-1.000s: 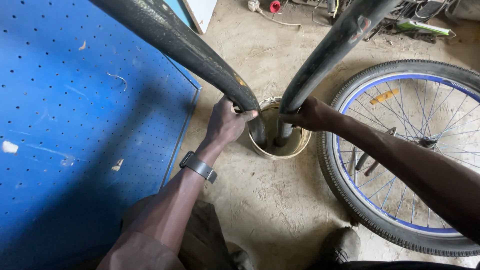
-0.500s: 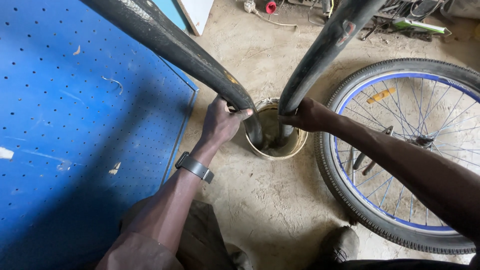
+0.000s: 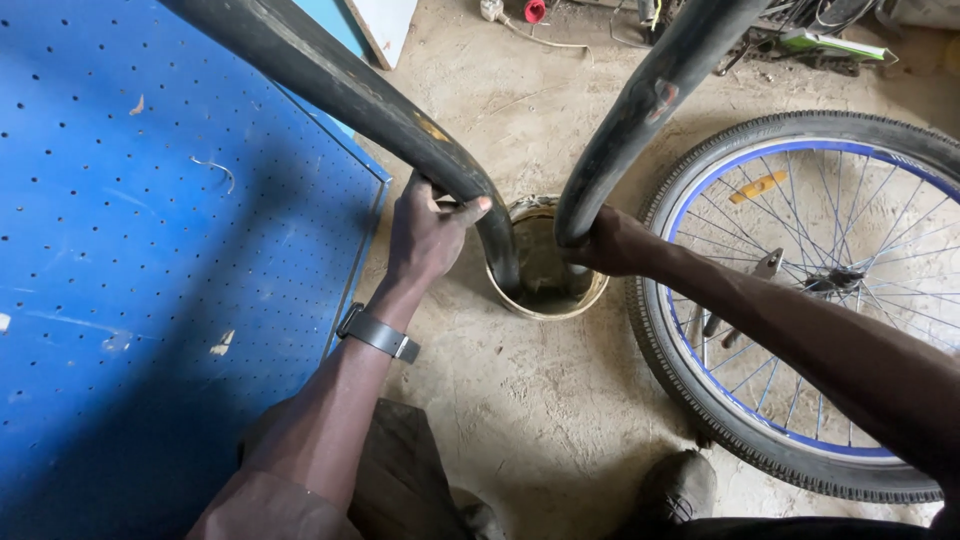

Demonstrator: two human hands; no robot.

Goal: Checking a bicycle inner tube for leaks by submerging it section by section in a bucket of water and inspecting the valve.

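A black rubber inner tube (image 3: 370,95) loops down from the top of the head view, and its lowest bend sits inside a small round basin (image 3: 545,305) of murky water on the ground. My left hand (image 3: 425,235) grips the tube's left leg just above the basin; a dark watch is on that wrist. On the tube's right leg, at the basin's rim, my right hand (image 3: 610,243) is closed around the rubber. Both hands hold the tube down in the water.
A bicycle wheel (image 3: 800,300) with a black tyre, blue rim and spokes lies flat on the dirt floor at the right. A blue perforated metal panel (image 3: 150,280) covers the left side. Cables and a red object lie at the top edge. My shoes show at the bottom.
The left hand has slid a little up and along the tube's left leg. The right hand and the tube's bend stay in the basin.
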